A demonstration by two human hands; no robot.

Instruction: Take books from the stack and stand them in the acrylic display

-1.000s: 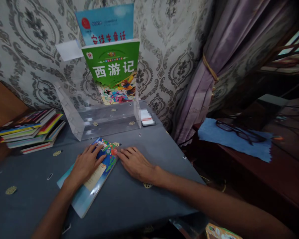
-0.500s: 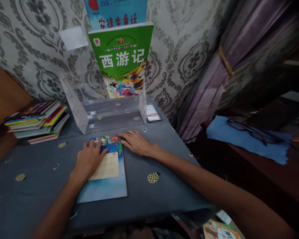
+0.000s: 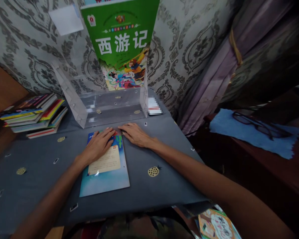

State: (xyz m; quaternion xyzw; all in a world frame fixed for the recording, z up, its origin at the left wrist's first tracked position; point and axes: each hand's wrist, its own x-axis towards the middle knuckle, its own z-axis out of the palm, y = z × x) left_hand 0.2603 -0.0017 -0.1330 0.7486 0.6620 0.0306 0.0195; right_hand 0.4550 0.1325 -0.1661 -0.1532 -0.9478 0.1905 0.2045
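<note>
A thin blue picture book [image 3: 106, 174] lies flat on the grey tablecloth [image 3: 27, 179], just in front of a clear acrylic book stand [image 3: 99, 109]. My left hand [image 3: 98, 145] rests flat on the book's upper half, fingers stretched toward its top edge. My right hand [image 3: 134, 133] lies flat on the cloth at the book's top right corner, fingertips touching that corner. A green book [image 3: 122, 43] stands upright in the stand, against the wall.
A stack of colourful books [image 3: 33, 114] lies at the left on the cloth. To the right, glasses [image 3: 259, 124] lie on a blue cloth [image 3: 254, 134] on a dark side table. A purple curtain [image 3: 214, 63] hangs behind. Another book [image 3: 216, 225] lies below the table's edge.
The blue book has turned from slanted to nearly square with the table edge and slid toward the stand. Both hands moved forward with it.
</note>
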